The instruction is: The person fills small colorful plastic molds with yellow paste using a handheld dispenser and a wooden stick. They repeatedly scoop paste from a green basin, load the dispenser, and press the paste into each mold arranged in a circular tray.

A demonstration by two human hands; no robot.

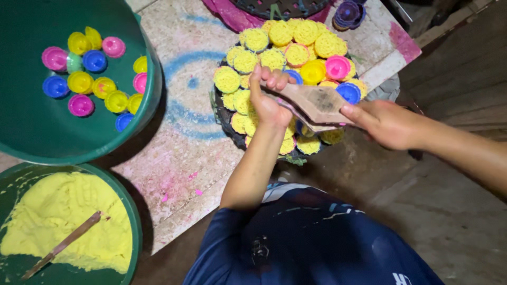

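Both the left hand [268, 103] and right hand [384, 122] grip a flat wooden paddle [317, 103], perhaps pressing a mould; keep it level above the yellow cakes [274, 55].

hands: 2 [266, 103] [385, 124] | paddle: 1 [314, 103] | green tubs: 2 [31, 132] [129, 211] | stick: 1 [63, 244] | floating cups: ~15 [95, 60]
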